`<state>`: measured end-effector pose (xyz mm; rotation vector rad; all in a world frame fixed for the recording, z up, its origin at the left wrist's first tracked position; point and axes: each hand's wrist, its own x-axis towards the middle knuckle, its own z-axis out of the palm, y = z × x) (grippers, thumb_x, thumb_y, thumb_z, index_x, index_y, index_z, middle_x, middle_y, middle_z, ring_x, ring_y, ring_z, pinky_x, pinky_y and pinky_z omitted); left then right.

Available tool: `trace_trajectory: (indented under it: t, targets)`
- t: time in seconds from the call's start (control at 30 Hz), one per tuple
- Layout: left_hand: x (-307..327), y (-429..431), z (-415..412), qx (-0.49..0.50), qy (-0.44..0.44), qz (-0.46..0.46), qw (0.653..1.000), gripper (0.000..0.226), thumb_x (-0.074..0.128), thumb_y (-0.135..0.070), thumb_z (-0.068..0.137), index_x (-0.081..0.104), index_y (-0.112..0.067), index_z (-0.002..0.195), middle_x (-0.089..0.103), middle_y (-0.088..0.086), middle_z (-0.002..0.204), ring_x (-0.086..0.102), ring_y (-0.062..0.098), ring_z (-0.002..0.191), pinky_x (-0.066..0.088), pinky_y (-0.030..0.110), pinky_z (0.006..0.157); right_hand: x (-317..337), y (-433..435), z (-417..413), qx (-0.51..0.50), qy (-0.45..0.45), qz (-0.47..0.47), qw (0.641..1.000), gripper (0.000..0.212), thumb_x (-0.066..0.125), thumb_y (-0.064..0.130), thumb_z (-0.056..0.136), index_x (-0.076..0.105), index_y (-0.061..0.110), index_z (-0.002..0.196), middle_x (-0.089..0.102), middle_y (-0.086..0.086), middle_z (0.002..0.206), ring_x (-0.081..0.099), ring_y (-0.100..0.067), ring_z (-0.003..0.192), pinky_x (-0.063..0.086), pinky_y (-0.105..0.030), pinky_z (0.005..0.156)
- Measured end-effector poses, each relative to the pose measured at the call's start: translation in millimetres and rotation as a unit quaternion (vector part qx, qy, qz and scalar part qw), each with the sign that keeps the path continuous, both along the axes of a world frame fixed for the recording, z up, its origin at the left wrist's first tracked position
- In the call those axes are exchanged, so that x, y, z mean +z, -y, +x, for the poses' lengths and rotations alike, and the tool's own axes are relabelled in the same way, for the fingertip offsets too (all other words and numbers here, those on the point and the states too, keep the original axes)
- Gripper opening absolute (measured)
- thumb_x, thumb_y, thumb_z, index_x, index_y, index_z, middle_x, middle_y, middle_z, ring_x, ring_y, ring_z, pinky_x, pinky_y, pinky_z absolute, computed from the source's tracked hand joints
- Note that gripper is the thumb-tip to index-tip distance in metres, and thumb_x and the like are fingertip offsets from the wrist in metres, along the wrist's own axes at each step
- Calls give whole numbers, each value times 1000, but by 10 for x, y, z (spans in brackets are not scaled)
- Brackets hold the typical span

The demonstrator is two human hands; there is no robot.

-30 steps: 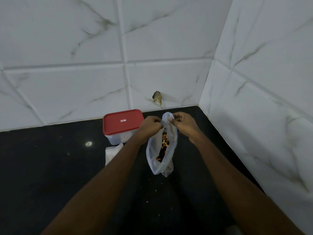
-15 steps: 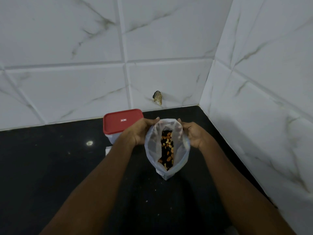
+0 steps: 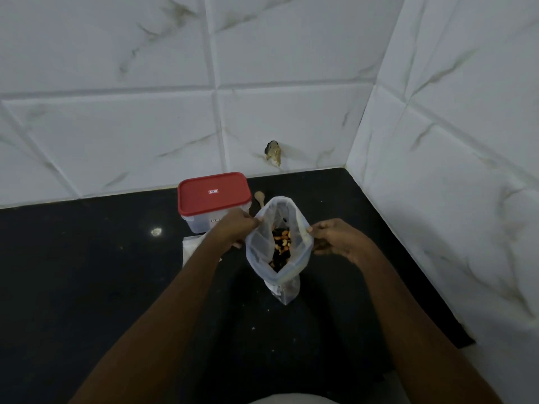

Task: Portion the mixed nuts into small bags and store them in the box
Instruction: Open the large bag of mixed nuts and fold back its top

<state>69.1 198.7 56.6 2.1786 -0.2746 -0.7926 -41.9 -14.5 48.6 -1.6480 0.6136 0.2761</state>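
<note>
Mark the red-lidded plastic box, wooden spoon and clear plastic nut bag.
red-lidded plastic box (image 3: 214,196), head view, lid centre
wooden spoon (image 3: 259,196), head view, bowl
clear plastic nut bag (image 3: 258,244), head view, left wall

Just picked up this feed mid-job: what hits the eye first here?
The clear bag at centre, held open at its rim by the left hand and right hand, with mixed nuts showing inside. Behind the left hand, the red-lidded box stands shut on the black counter by the tiled wall, a wooden spoon beside it.
</note>
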Motion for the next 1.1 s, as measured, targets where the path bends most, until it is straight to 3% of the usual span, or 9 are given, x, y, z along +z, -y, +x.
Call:
trace_trajectory:
  t: [0.1, 0.2, 0.27, 0.33, 0.57, 0.7, 0.83, 0.93, 1.1]
  targets:
    - [35, 10, -40, 87, -136, -169, 972, 25, 55, -20, 97, 60, -6, 117, 63, 16, 116, 63, 26, 101, 55, 38, 84, 15, -89, 10, -50, 37, 101, 993, 17, 52, 8, 99, 64, 4, 110, 68, -13, 107, 66, -23, 98, 56, -31, 75]
    - [44, 102, -64, 218, -305, -392, 840, 25, 58, -11, 95, 59, -5, 119, 63, 15, 119, 60, 29, 110, 51, 44, 92, -70, -189, 51, -139, 75, 316, 935, 22, 45, 9, 102, 63, 6, 114, 66, -13, 111, 62, -26, 105, 51, -42, 94]
    - [-23, 180, -101, 268, -331, -456, 781, 33, 60, -9, 93, 57, -2, 126, 64, 16, 119, 61, 29, 112, 52, 43, 92, -162, -213, 87, -182, 82, 391, 899, 30, 45, 8, 102, 58, 7, 128, 61, -17, 126, 55, -30, 121, 40, -49, 109]
    - [-72, 206, -152, 259, -311, -448, 797, 34, 60, -9, 93, 58, -3, 127, 66, 15, 115, 64, 26, 105, 56, 40, 82, -189, -251, 79, -181, 85, 380, 903, 32, 47, 7, 100, 58, 8, 130, 58, -18, 133, 52, -31, 128, 39, -50, 111]
    - [-157, -46, -290, 67, -157, -193, 966, 31, 61, -22, 94, 59, -7, 121, 67, 16, 113, 64, 23, 97, 55, 34, 81, -138, -235, -161, -91, 35, 168, 981, 29, 63, 17, 94, 63, 7, 121, 70, -15, 116, 69, -24, 104, 57, -33, 80]
    - [-56, -158, -380, -44, -46, -23, 998, 35, 55, -43, 96, 65, -10, 102, 66, 10, 87, 62, 15, 72, 52, 25, 61, -43, -375, -243, -19, -8, 80, 997, 33, 66, 31, 92, 65, 7, 115, 72, -14, 110, 70, -19, 89, 56, -26, 64]
    - [37, -120, -441, -58, -42, -32, 997, 20, 58, -31, 96, 64, -11, 96, 68, 8, 85, 65, 13, 69, 54, 22, 57, -33, -464, -225, -34, 1, 89, 995, 26, 63, 19, 94, 64, 3, 116, 71, -16, 110, 71, -21, 92, 58, -27, 65]
    - [-24, -96, -459, 40, -128, -175, 975, 12, 61, -20, 94, 65, -9, 97, 71, 12, 93, 70, 15, 77, 60, 28, 70, -48, -474, -216, -96, 39, 197, 975, 19, 55, 7, 97, 63, 4, 114, 71, -13, 105, 69, -22, 94, 58, -32, 73]
    - [-159, -71, -567, 264, -340, -416, 801, 15, 56, -3, 94, 61, 4, 106, 71, 20, 90, 69, 27, 86, 61, 33, 68, -131, -528, -203, -238, 72, 395, 884, 19, 46, 2, 100, 60, 2, 113, 68, -16, 103, 66, -26, 94, 60, -40, 73]
